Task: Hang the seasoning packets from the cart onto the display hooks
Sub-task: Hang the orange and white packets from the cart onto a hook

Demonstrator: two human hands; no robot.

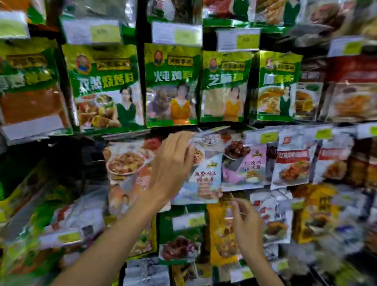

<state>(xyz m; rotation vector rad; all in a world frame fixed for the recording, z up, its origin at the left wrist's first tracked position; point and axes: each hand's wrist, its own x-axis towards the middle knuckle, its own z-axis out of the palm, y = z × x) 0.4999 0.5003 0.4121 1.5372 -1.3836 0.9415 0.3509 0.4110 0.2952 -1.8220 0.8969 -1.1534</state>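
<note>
Packet pinched in left hand, hook pinched by right hand; best steady hook, thread packet squarely.

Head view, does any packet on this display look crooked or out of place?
Yes: the pale packet that the left hand holds sits tilted, overlapping its neighbours, unlike the straight green packets above.

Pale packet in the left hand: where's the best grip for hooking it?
Likely the top edge, pinched from the front-left as the left hand does. The pale packet is a flat, limp pouch hanging downward, so a top pinch leaves its body free toward the hook wire the right hand pinches.
</note>
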